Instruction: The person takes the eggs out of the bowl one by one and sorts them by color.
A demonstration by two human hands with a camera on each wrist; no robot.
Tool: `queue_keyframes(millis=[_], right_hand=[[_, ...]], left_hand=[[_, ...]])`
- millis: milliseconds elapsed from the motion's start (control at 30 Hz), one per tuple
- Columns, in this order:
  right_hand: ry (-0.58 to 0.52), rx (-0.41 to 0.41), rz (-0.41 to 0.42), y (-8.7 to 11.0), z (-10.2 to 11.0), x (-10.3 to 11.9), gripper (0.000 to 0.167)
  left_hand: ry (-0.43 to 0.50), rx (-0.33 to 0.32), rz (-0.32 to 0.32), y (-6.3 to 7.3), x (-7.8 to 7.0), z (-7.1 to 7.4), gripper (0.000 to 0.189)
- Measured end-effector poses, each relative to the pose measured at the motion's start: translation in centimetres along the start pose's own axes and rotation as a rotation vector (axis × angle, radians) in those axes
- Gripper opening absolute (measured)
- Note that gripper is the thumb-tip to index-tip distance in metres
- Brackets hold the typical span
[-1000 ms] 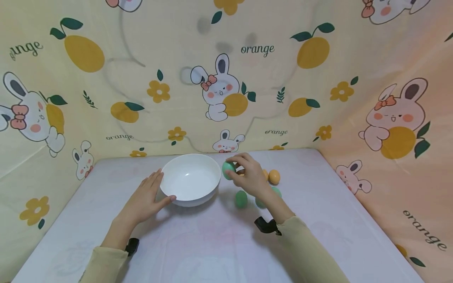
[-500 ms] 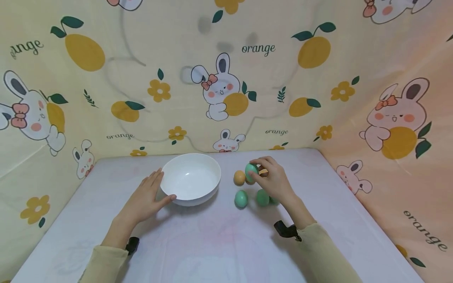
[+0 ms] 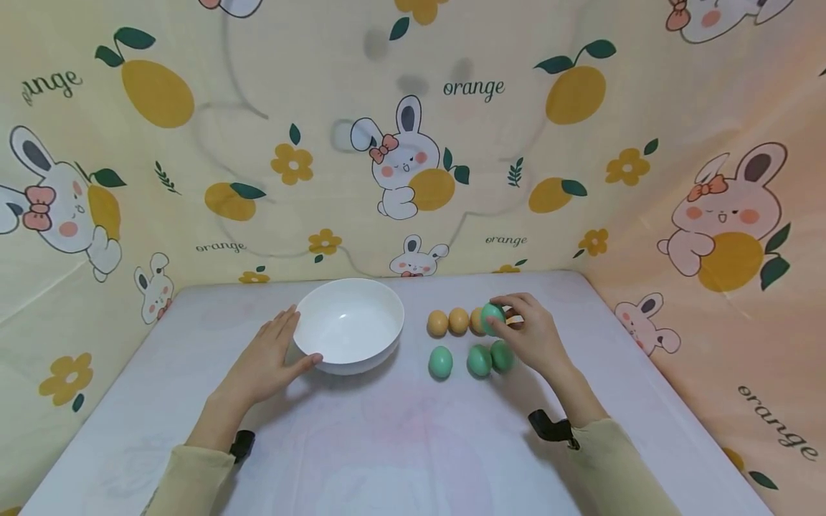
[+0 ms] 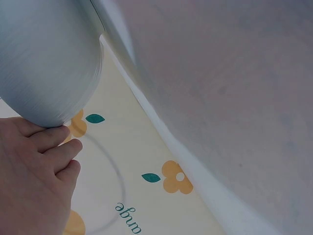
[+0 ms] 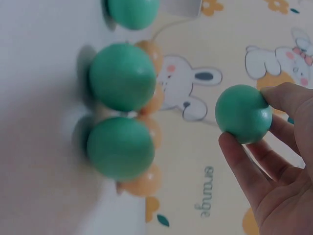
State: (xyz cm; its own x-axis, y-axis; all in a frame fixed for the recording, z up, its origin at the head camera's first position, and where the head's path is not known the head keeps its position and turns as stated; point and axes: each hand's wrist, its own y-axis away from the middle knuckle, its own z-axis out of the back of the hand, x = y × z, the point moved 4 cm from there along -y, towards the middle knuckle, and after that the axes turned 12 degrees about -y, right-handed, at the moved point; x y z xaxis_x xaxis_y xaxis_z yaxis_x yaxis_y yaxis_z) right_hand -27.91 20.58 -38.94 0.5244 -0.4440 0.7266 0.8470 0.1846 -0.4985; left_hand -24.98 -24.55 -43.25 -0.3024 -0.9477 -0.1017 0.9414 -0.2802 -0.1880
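Observation:
My right hand [image 3: 532, 333] pinches a green egg [image 3: 492, 319] between thumb and fingertips, raised in front of the right end of a row of yellow eggs [image 3: 437, 323]. The right wrist view shows the held egg [image 5: 243, 114] clear of the table. Three more green eggs [image 3: 480, 360] lie nearer, two close together at the right and one apart at the left. On the other side, my left hand [image 3: 261, 362] rests against a white bowl [image 3: 342, 365], fingers extended along its left side and thumb at the front rim. Its fingertips [image 4: 63, 132] meet the outer wall in the left wrist view.
The bowl stands on a pale-covered table [image 3: 387, 444], left of the eggs. A cloth curtain [image 3: 323, 93] printed with rabbits and oranges encloses the back and sides. Each wrist bears a small black camera mount [image 3: 550, 426].
Holding the green egg, my right hand has moved rightward from beside the bowl to the far end of the yellow row, uncovering eggs behind it. The left hand stays against the bowl.

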Motion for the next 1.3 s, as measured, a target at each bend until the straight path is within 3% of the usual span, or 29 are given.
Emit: queue_keyframes(millis=[200,533,867,1300], right_hand=[[0.051,-0.001,-0.025,0.5,1.6,-1.2,0.030],[0.165,0.081,-0.111,1.6,3.0,-3.6,0.031],[0.233,0.168,-0.198,2.1,3.3,-5.0,0.031],[0.240,0.291,-0.328,2.6,2.8,-6.3,0.033]], left_hand=[[-0.002,-0.004,0.000,0.0,0.0,0.0,0.107],[0.001,0.001,0.000,0.0,0.1,0.1,0.107],[0.005,0.003,0.001,0.0,0.0,0.3,0.106],[0.011,0.022,0.013,0.0,0.0,0.2,0.107]])
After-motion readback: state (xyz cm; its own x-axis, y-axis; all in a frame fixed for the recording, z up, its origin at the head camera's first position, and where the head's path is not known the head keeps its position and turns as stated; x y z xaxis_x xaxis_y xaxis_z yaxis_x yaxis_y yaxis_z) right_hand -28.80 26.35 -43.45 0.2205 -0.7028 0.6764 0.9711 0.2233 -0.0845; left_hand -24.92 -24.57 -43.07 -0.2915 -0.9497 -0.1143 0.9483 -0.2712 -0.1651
